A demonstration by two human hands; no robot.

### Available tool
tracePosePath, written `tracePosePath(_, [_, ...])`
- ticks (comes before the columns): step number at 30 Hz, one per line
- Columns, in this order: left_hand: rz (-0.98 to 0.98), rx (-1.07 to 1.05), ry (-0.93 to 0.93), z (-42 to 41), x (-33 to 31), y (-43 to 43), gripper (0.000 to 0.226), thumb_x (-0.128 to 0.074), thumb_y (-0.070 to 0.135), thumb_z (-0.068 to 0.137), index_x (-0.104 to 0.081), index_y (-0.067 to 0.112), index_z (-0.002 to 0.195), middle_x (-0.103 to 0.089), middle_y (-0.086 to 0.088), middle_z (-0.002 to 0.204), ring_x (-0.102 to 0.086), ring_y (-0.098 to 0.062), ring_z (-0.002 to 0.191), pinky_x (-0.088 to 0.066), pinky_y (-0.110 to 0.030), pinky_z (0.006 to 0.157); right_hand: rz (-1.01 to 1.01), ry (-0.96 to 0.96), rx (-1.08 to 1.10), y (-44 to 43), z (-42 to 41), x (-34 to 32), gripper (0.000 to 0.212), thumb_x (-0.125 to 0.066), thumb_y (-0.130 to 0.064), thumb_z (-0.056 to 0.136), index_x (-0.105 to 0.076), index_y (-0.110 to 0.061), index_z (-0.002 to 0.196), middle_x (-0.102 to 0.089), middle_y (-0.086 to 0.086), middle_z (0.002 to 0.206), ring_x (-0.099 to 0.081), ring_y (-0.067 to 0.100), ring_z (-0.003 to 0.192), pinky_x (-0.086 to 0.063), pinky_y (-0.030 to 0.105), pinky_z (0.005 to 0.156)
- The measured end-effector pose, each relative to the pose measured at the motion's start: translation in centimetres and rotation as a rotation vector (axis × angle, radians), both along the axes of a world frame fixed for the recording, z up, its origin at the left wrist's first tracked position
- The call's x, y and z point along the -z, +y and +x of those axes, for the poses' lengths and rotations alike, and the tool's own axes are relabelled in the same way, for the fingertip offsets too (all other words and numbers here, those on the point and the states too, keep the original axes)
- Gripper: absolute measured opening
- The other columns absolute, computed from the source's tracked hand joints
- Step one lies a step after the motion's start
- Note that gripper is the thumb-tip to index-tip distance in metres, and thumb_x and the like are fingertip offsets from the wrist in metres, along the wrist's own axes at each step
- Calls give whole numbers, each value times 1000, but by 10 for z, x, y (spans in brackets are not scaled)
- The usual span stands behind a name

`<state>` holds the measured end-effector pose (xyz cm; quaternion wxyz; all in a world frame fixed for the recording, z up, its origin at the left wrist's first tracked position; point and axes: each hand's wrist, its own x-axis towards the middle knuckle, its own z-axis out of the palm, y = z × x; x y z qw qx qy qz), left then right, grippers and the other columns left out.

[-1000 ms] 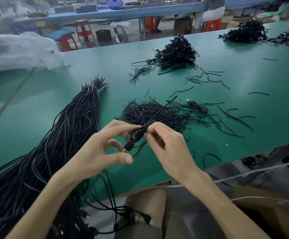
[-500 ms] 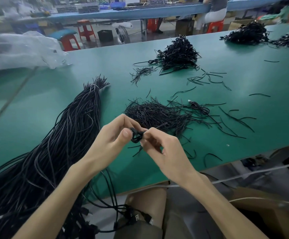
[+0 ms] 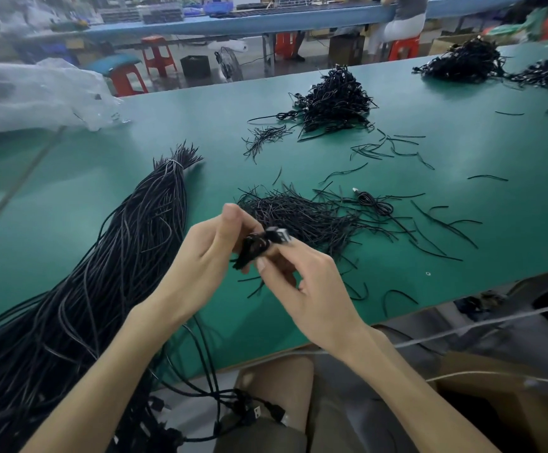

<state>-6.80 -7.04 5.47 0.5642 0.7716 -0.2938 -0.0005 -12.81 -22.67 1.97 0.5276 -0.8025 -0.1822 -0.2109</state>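
Where the work sits: small coiled cable (image 3: 254,248) held btwn both hands, just above near part of green table (image 3: 168,125), not resting on it.
L hand (image 3: 200,256): fingers curled round coil's left side, gripping it.
R hand (image 3: 308,282): thumb + fingertips pinch coil from right and below.
USB plug (image 3: 281,236): sticks out of coil at upper right, metal end showing.
Behind hands: pile of short black ties (image 3: 299,217) on table.
Left of hands: long cable bundle (image 3: 119,256), near end hangs over table edge.
Farther back: black cable heap (image 3: 334,99); one loose cable (image 3: 375,204) just right of tie pile.
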Motion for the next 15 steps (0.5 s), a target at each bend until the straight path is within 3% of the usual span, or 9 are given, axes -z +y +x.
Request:
tracePosePath(3, [51, -88, 12, 0, -3, 3, 50, -40, 50, 108, -61, 7, 92, -65, -19, 68, -65, -34, 56, -55, -55, 62, 10, -40, 37, 0, -1, -1, 18, -59, -11, 103, -58, -18, 87, -53, -17, 78, -48, 14, 65, -38, 22, 60])
tracePosePath(6, [10, -55, 82, -3, -8, 9, 43, -43, 44, 105, -57, 4, 96, -67, -12, 66, -68, -34, 51, -57, -45, 56, 45, -86, 90, 1, -2, 0, 14, -60, -11, 103, -60, -10, 90, -55, -6, 79, -49, 16, 67, -43, 29, 61])
tracePosePath(10, [51, 31, 225, -14, -9, 10, 37, -54, 41, 97, -54, 7, 112, -69, -11, 64, -69, -34, 52, -57, -47, 71, 51, -106, 182, -1, 1, 1, 11, -60, -8, 102, -60, -6, 91, -55, -4, 80, -49, 11, 70, -39, 17, 63])
tracePosePath(13, [27, 38, 422, -13, -6, 12, 41, -58, 37, 97, -52, 7, 125, -68, -15, 63, -64, -33, 50, -57, -57, 87, -141, -189, 216, -2, 3, 7, 10, -60, -2, 101, -61, -3, 92, -53, -5, 83, -46, 7, 72, -40, 17, 69])
tracePosePath(15, [14, 46, 556, -10, -4, 14, 36, -58, 29, 101, -56, 5, 127, -59, -14, 58, -60, -30, 46, -60, -56, 85, -404, -315, 256, -3, 4, 14, 9, -61, 2, 99, -63, -2, 91, -57, 3, 84, -53, 19, 74, -48, 29, 72])
